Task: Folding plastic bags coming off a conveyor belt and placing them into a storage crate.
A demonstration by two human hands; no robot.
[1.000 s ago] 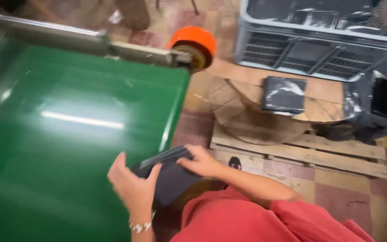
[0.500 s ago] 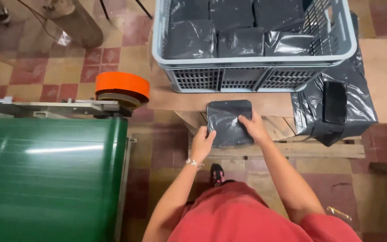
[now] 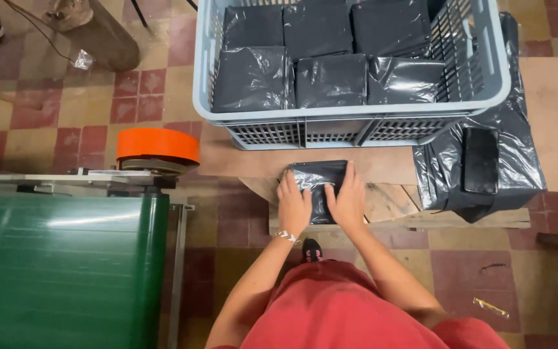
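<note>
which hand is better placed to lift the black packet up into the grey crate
Neither clearly: left hand and right hand both press the black plastic-wrapped packet, flanking it just below the grey plastic crate.

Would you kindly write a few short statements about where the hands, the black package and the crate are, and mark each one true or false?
1. Both hands, the left hand and the right hand, rest on one black package. True.
2. That package lies inside the crate. False: it lies on the wooden boards in front of the crate.
3. The crate holds several black wrapped packages. True.
4. The orange roller sits to the right of the crate. False: it is to the left, at the end of the green conveyor belt.
5. The left wrist wears a bracelet. True.
</note>
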